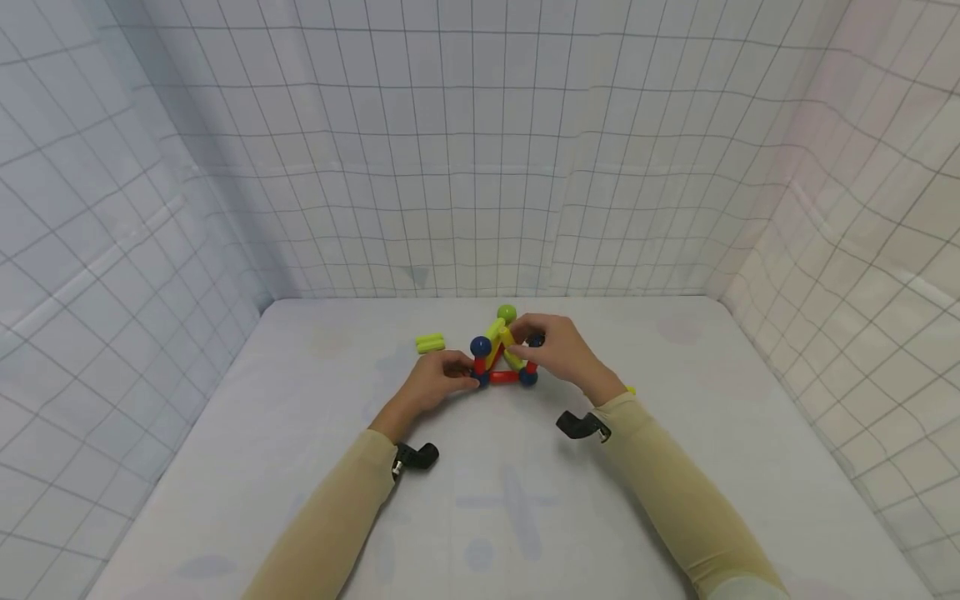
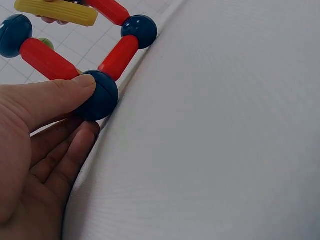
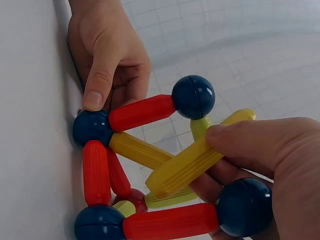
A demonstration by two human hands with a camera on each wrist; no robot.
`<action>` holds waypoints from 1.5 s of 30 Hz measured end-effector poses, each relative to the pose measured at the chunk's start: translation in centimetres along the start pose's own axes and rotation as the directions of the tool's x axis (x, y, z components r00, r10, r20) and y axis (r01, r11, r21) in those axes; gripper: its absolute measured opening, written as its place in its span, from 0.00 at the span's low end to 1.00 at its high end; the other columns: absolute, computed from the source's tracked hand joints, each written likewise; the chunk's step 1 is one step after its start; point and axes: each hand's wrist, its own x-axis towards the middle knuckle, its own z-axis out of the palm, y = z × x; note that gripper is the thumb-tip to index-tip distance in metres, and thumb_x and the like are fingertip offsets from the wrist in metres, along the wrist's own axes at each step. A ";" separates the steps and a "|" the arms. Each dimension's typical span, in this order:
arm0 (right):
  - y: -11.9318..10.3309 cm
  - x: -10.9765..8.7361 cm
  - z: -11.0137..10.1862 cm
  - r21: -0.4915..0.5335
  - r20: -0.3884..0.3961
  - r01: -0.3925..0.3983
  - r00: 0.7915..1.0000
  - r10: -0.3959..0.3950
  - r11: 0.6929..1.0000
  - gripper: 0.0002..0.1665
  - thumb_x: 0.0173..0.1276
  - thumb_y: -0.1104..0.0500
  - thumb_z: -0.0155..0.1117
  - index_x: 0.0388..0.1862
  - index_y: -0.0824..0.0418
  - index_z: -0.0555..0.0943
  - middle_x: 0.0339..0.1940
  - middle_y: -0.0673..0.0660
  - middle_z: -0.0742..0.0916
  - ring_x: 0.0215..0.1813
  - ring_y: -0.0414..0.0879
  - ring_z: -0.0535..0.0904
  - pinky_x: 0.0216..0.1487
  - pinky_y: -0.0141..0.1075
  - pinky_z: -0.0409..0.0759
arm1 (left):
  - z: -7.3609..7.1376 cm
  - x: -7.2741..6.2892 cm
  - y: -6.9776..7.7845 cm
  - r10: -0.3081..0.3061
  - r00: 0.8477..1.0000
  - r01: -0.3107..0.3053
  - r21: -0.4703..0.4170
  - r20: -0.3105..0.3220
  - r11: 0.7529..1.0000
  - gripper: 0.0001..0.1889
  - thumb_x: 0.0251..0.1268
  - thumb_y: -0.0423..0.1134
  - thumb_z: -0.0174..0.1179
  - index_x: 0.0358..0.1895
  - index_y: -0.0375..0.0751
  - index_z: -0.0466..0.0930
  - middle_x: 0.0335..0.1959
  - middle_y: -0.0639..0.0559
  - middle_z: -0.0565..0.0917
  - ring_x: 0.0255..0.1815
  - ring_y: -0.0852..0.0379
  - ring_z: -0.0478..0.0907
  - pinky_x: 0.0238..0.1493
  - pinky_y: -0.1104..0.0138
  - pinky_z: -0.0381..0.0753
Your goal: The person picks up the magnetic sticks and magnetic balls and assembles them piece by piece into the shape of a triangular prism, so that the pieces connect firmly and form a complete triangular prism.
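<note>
A frame of toy rods and balls, which look like magnetic building pieces, stands on the table. My left hand (image 1: 435, 382) pinches its lower left blue ball (image 2: 102, 97) between thumb and fingers. Red rods (image 3: 142, 112) run from that ball to other blue balls, one of them an upper blue ball (image 3: 194, 96). Between thumb and fingers my right hand (image 1: 561, 346) holds a yellow rod (image 3: 187, 167) slantwise across the frame. Behind it, a second yellow rod (image 3: 142, 151) slopes from the left-hand ball. The right-hand upper blue ball (image 3: 245, 207) sits close by the right palm.
A green ball (image 1: 507, 313) tops the back of the frame. Two yellow-green rods (image 1: 431, 343) lie side by side at the left. Part of a yellow piece (image 1: 632, 390) shows beside the right sleeve. Gridded white cloth walls (image 1: 480, 167) surround the white table (image 1: 480, 533).
</note>
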 end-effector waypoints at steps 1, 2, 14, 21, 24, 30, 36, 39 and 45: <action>0.2 0.0 0.1 -0.011 0.008 -0.002 1.000 0.002 1.000 0.11 0.73 0.55 0.78 0.50 0.54 0.90 0.42 0.46 0.90 0.47 0.45 0.84 0.50 0.45 0.84 | 0.0 0.0 0.0 0.000 1.000 0.000 -0.002 -0.002 1.000 0.14 0.66 0.35 0.78 0.53 0.37 0.91 0.45 0.49 0.90 0.46 0.53 0.86 0.56 0.55 0.85; 0.3 0.0 0.1 -0.021 0.016 -0.005 1.000 0.005 1.000 0.10 0.72 0.55 0.78 0.50 0.53 0.90 0.42 0.46 0.90 0.46 0.45 0.84 0.51 0.46 0.84 | 0.0 0.0 0.0 0.004 1.000 -0.004 -0.002 -0.004 1.000 0.14 0.66 0.34 0.78 0.53 0.37 0.90 0.45 0.49 0.90 0.46 0.53 0.86 0.56 0.55 0.85; 0.5 -0.1 0.6 -0.076 0.076 -0.046 0.996 0.052 0.996 0.11 0.71 0.55 0.79 0.50 0.54 0.91 0.41 0.45 0.90 0.46 0.45 0.84 0.53 0.47 0.83 | 0.0 -0.1 -0.3 0.001 1.000 -0.001 0.001 0.007 1.000 0.15 0.67 0.36 0.78 0.54 0.38 0.90 0.46 0.50 0.90 0.46 0.53 0.85 0.56 0.56 0.85; 0.2 0.0 1.0 -0.135 0.126 -0.069 0.988 0.086 0.988 0.12 0.72 0.52 0.79 0.51 0.53 0.91 0.41 0.44 0.89 0.45 0.43 0.84 0.52 0.45 0.85 | 0.1 -0.1 -0.2 0.000 1.000 0.000 -0.009 0.004 1.000 0.15 0.67 0.36 0.77 0.54 0.37 0.90 0.45 0.50 0.90 0.45 0.54 0.85 0.55 0.56 0.85; 0.2 -0.1 1.1 -0.143 0.123 -0.078 0.988 0.096 0.987 0.12 0.72 0.52 0.79 0.50 0.53 0.91 0.40 0.44 0.89 0.45 0.43 0.84 0.52 0.44 0.85 | 0.1 -0.2 -0.2 0.004 1.000 -0.004 -0.020 0.007 1.000 0.15 0.67 0.35 0.77 0.54 0.36 0.90 0.44 0.50 0.90 0.45 0.53 0.85 0.55 0.56 0.85; 0.3 -0.2 1.3 -0.144 0.118 -0.080 0.988 0.097 0.986 0.11 0.72 0.53 0.79 0.49 0.52 0.91 0.39 0.44 0.88 0.44 0.44 0.83 0.50 0.44 0.85 | 0.2 -0.2 -0.3 0.003 1.000 -0.003 -0.025 0.008 1.000 0.15 0.67 0.35 0.77 0.54 0.37 0.90 0.44 0.50 0.90 0.44 0.54 0.85 0.55 0.56 0.85; 0.5 -0.1 1.3 -0.154 0.131 -0.067 0.988 0.087 0.986 0.11 0.72 0.54 0.78 0.50 0.52 0.91 0.40 0.44 0.88 0.44 0.44 0.82 0.48 0.43 0.84 | 0.1 -0.2 -0.3 0.014 1.000 -0.014 -0.023 0.007 1.000 0.15 0.67 0.35 0.77 0.54 0.36 0.90 0.44 0.50 0.90 0.45 0.54 0.86 0.55 0.57 0.85; 0.5 0.0 1.2 -0.161 0.144 -0.061 0.986 0.085 0.985 0.12 0.73 0.54 0.78 0.52 0.53 0.92 0.40 0.45 0.88 0.44 0.44 0.82 0.47 0.42 0.84 | 0.1 -0.1 -0.3 0.016 1.000 -0.016 -0.025 0.004 1.000 0.15 0.67 0.35 0.78 0.54 0.37 0.90 0.44 0.51 0.90 0.44 0.54 0.86 0.54 0.57 0.85; 0.5 0.1 1.2 -0.166 0.154 -0.065 0.984 0.090 0.984 0.14 0.73 0.53 0.77 0.55 0.54 0.93 0.41 0.45 0.89 0.43 0.44 0.82 0.43 0.39 0.84 | 0.1 0.0 -0.3 0.017 1.000 -0.017 -0.024 0.004 1.000 0.14 0.67 0.35 0.77 0.54 0.37 0.90 0.44 0.51 0.90 0.44 0.55 0.86 0.54 0.56 0.85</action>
